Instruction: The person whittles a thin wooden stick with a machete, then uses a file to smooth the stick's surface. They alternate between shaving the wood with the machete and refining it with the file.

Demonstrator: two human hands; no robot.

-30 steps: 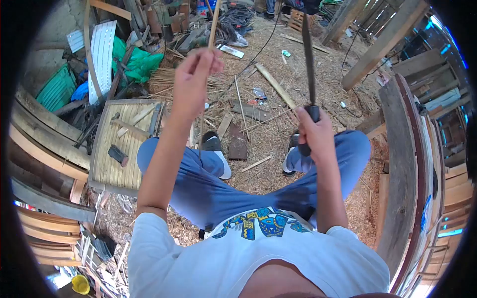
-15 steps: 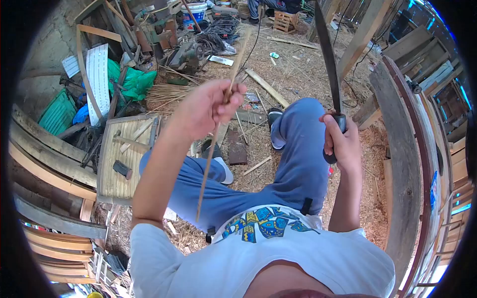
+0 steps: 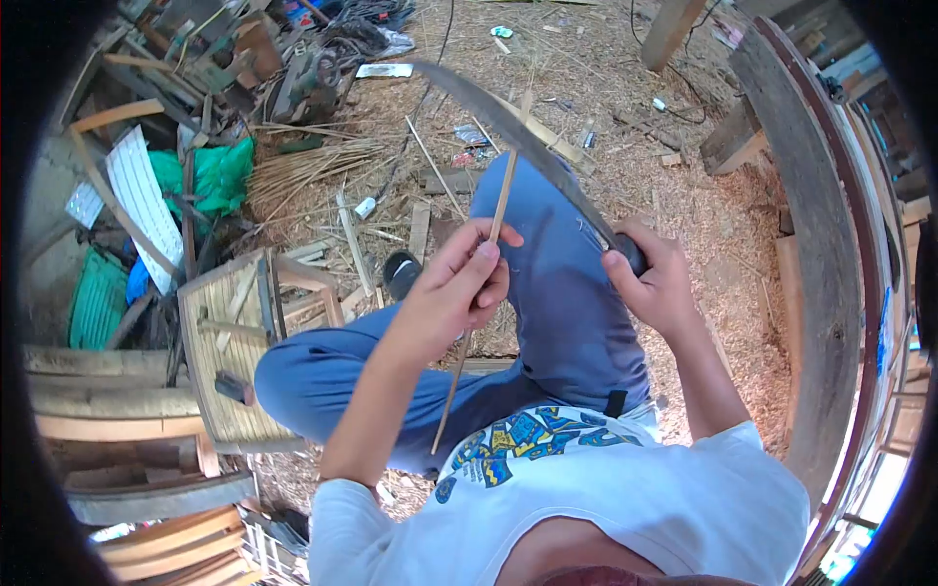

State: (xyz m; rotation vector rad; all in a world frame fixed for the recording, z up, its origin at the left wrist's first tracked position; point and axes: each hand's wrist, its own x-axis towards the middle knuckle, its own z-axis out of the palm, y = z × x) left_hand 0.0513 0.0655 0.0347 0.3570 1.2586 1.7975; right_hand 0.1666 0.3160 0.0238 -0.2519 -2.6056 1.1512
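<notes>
My left hand (image 3: 457, 281) is closed around a thin bamboo strip (image 3: 505, 190), its thumb pressed along the near side. The strip slants up and away from my lap, and its lower end hangs over my thigh. In my right hand (image 3: 661, 283) is a machete (image 3: 557, 171), gripped by its dark handle, which the fingers partly cover. Its long, curved blade points up and left over my raised knee. In this view the blade crosses the strip a little beyond my left fingers.
A slatted bamboo panel (image 3: 210, 303) with a dark block (image 3: 233, 387) on it lies at the left. Beyond it are a bundle of thin sticks (image 3: 303, 166) and a green plastic bag (image 3: 220, 176). Shavings cover the ground. A long wooden plank (image 3: 811, 195) runs along the right.
The view has tilted down. Both hands have come closer together, and the machete has swung from upright to a leftward slant across the bamboo strip.
</notes>
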